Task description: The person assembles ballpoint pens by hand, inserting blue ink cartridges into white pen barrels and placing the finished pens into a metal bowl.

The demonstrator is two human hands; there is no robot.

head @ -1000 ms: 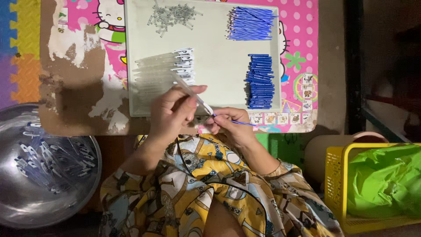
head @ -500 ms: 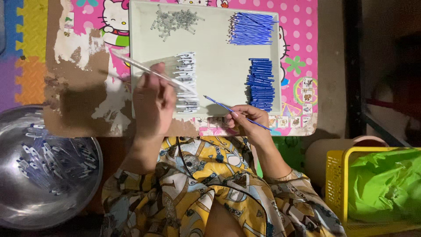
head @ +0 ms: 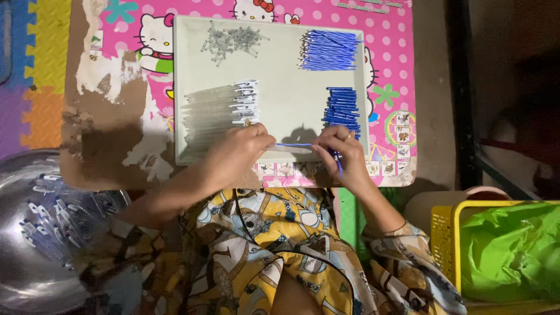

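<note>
We're pinching a blue refill (head: 294,144) between left hand (head: 236,154) and right hand (head: 344,154), with finished pens filling the metal bowl (head: 23,280) and plenty of barrels (head: 213,111) waiting on the tray (head: 280,76).

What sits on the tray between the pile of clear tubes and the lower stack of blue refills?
Bare tray between clear tubes and blue refills; nearer the edge, both hands hold one refill across it, head view.

A low table (head: 116,134) with a worn pink cartoon-printed top carries a pale rectangular tray (head: 286,99), which covers its middle and reaches close to the near edge.
</note>
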